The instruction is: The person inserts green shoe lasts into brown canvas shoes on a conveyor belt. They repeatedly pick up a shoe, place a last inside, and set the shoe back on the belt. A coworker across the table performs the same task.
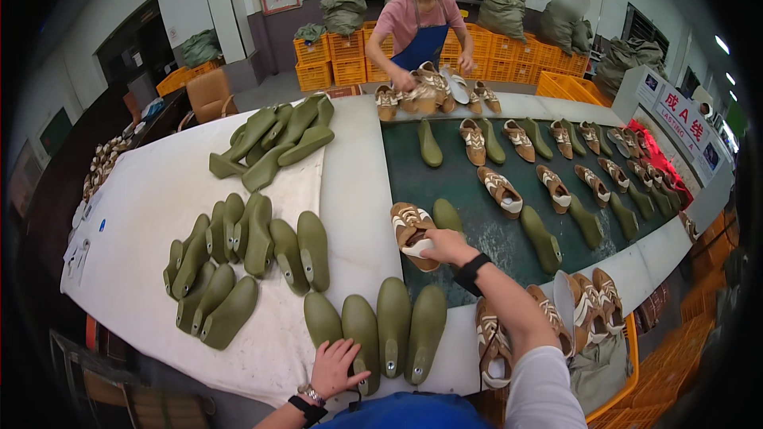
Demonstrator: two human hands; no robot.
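My right hand (447, 246) is closed around the pale heel of a brown sneaker (410, 225) with cream stripes, at the near left corner of the green belt (489, 245). Just beyond that hand lies a green shoe last (447, 214), partly hidden by it. My left hand (335, 369) lies with its fingers spread over the lower ends of two green lasts, the leftmost last (322, 318) and the last beside it (360, 326). Another last (393, 322) and a fourth-place last (426, 334) stand in the same row to the right.
More lasts (258, 234) lie in groups on the white cloth (135, 214) at left. Sneakers and lasts line the belt in rows. Several sneakers (588, 306) sit by my right forearm, above an orange crate (633, 361). Across the table a person (421, 24) handles sneakers.
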